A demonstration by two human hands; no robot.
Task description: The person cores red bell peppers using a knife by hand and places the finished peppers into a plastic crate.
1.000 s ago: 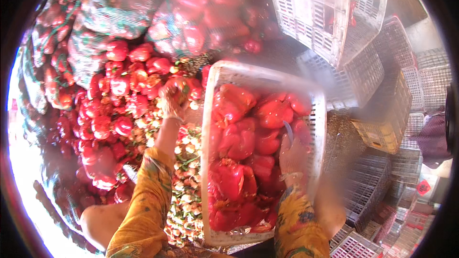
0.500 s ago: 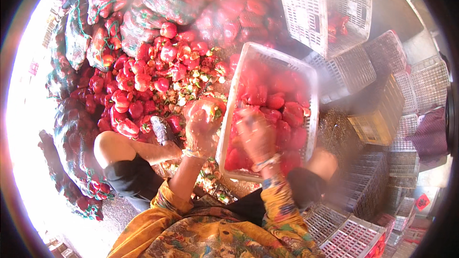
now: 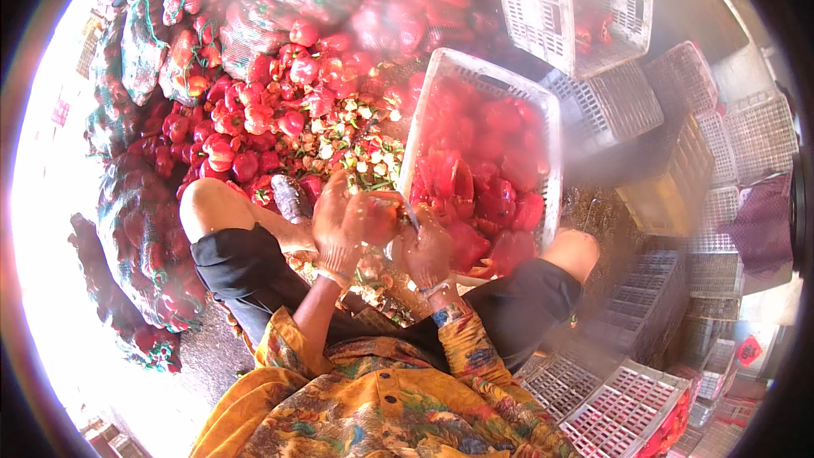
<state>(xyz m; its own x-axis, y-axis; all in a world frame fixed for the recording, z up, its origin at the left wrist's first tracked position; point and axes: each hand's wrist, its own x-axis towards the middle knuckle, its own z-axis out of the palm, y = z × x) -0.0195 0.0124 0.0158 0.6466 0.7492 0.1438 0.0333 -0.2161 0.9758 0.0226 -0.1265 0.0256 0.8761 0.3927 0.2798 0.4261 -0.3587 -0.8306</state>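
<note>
My left hand [image 3: 337,225], in a pale glove, is closed round a red bell pepper [image 3: 381,217] in front of my lap. Close against it, my right hand [image 3: 426,253] grips a small knife; its thin blade [image 3: 410,213] shows at the pepper's right side, while the handle is hidden in my fingers. Just beyond my right hand stands a white plastic crate [image 3: 555,171], tilted and well filled with cut red peppers [image 3: 487,195]. Cut-out cores and seeds [image 3: 373,146] lie scattered on the floor past my hands.
A heap of whole red peppers [image 3: 246,123] lies ahead on the left, with full mesh sacks [image 3: 140,246] behind and beside it. An upper white crate [image 3: 585,13], a yellow crate [image 3: 670,187] and several grey crates [image 3: 640,297] crowd the right side. My bent knees flank the work.
My right hand has moved from over the crate back to the left hand, and the knife blade now meets the pepper. Both hands are lower and closer together.
</note>
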